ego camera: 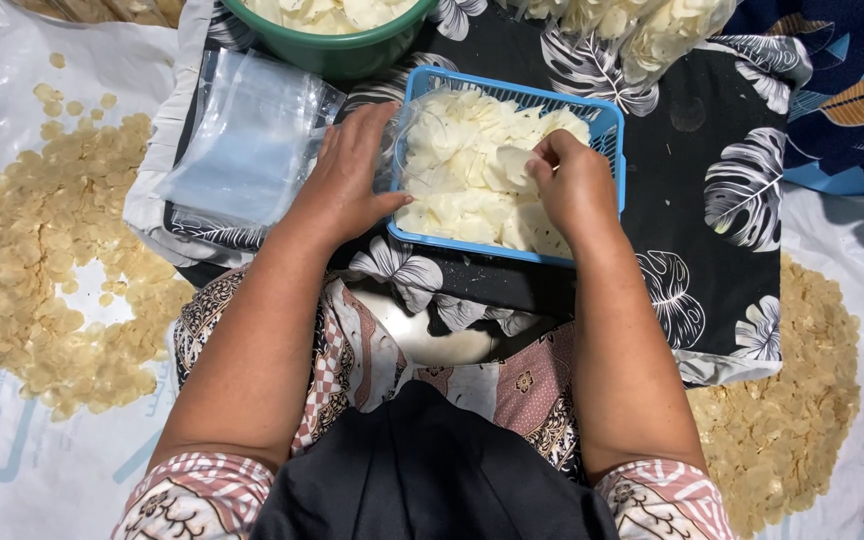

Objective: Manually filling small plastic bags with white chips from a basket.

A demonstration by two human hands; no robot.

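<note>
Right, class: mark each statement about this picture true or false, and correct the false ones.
1. The blue basket holds pale white chips. True.
2. The right hand is inside the green bowl. False: it is over the blue basket, pinching chips.
3. The left hand rests at the basket's left edge, beside a stack of clear plastic bags. True.
4. The yellowish chips spread on the white sheet lie only on the person's left. False: another spread lies on the right too.
</note>
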